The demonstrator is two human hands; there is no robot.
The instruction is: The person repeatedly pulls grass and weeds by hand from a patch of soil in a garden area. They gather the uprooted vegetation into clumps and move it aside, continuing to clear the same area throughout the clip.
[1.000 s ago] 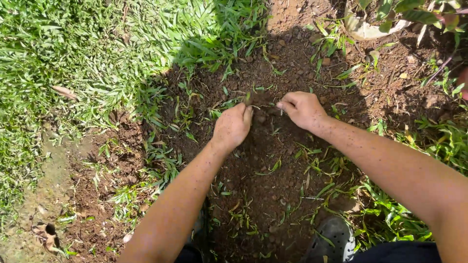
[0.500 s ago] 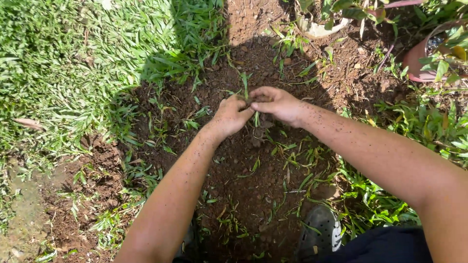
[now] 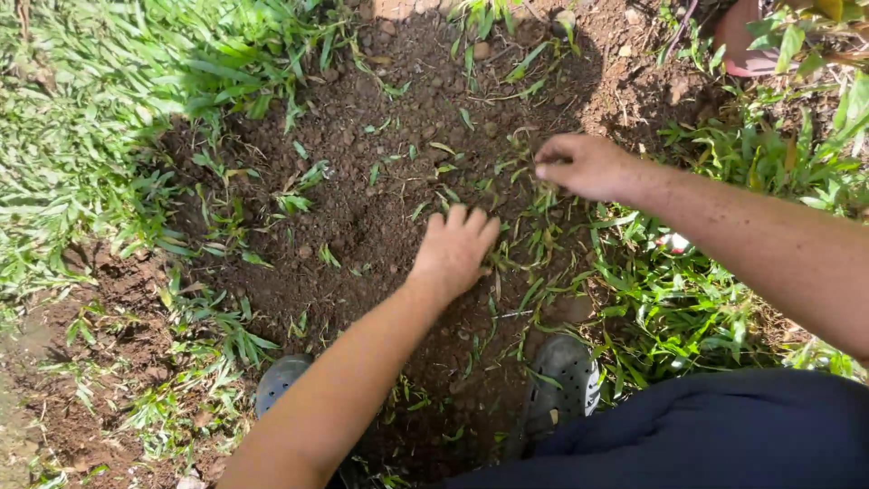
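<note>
Loose brown soil (image 3: 380, 208) now lies under separated hands: left hand (image 3: 455, 249) presses flat, fingers spread; right hand (image 3: 584, 166), earlier alongside, pinches green grass blades (image 3: 534, 195) further out.

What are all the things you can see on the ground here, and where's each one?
Soil patch: one, dark brown, crumbly, in the middle.
Grass: thick stretch, bright green, along the left side.
Loose grass sprigs: many, green, scattered over the soil between the hands.
Leafy plants: a clump, green, at the right.
Pot: one, reddish, top right corner, mostly cut off.
Shoes: two, dark grey with holes, at the bottom on the soil.
Dark clothing: navy, bottom right.
Left hand: one, fingers spread, pressed flat on the soil.
Right hand: one, fingers curled and pinched at the grass sprigs; what they grip is unclear.
</note>
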